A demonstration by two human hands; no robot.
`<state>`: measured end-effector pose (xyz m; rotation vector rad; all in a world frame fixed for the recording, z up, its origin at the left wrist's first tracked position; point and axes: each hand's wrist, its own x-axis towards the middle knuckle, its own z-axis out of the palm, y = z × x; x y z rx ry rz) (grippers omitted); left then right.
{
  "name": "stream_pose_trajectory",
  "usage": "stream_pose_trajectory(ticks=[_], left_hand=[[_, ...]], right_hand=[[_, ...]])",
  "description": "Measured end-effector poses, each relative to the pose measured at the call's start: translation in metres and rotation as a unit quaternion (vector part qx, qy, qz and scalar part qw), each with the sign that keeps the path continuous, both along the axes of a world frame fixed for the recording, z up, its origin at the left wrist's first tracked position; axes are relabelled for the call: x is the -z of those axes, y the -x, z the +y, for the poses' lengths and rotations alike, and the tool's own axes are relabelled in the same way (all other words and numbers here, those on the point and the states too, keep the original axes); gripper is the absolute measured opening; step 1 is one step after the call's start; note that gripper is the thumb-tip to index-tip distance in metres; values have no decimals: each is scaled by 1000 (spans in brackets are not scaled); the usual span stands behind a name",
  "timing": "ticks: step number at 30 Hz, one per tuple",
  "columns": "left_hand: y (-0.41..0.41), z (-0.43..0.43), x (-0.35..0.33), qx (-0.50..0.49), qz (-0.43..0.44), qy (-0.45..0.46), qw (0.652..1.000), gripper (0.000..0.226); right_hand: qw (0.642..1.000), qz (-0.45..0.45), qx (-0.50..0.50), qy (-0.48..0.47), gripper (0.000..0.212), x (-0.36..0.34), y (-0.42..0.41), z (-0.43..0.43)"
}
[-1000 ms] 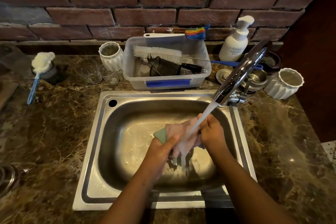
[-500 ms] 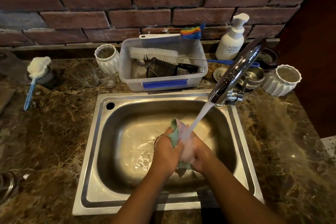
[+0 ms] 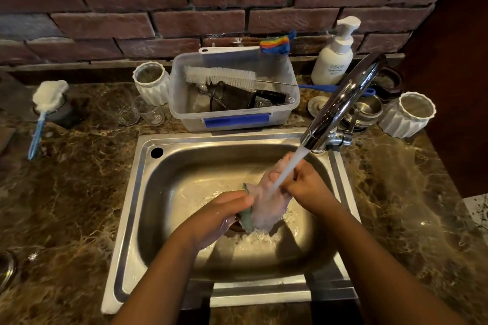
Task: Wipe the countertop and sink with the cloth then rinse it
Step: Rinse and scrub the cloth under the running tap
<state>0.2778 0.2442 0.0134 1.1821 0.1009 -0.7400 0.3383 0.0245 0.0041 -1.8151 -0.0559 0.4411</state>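
Observation:
A pale pink cloth (image 3: 266, 203) with a green edge hangs stretched over the steel sink (image 3: 169, 192). My left hand (image 3: 224, 215) grips its lower left part, fingers curled round the green edge. At the upper right my right hand (image 3: 307, 186) grips the other end. Water streams from the chrome tap (image 3: 340, 103) straight onto the cloth between my hands and splashes into the basin below. The brown marble countertop (image 3: 74, 192) surrounds the sink and looks wet on the right.
Behind the sink stands a clear plastic tub (image 3: 235, 119) with a bottle brush and utensils. A soap pump bottle (image 3: 334, 55), white ribbed cups (image 3: 151, 83) (image 3: 408, 115), steel bowls (image 3: 367, 111), glasses (image 3: 124, 111) and a sponge brush (image 3: 43, 111) line the brick wall.
The cloth was bunched tightly between both hands half a second ago; now my hands have drawn apart and the cloth is spread out under the stream.

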Motion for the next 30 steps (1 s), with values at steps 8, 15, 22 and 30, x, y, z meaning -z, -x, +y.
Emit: stream_pose_trajectory(ticks=[8, 15, 22, 30], left_hand=[[-14, -15, 7, -37, -84, -234, 968, 37], [-4, -48, 27, -298, -40, -202, 932, 15], [5, -69, 39, -319, -35, -202, 925, 23], [-6, -81, 27, -317, 45, -98, 942, 29]], right_hand=[[996, 45, 75, -6, 17, -5, 7, 14], [972, 45, 228, 23, 4, 14, 44, 43], [957, -49, 285, 17, 13, 3, 70, 66], [963, -19, 254, 91, 17, 11, 42, 61]])
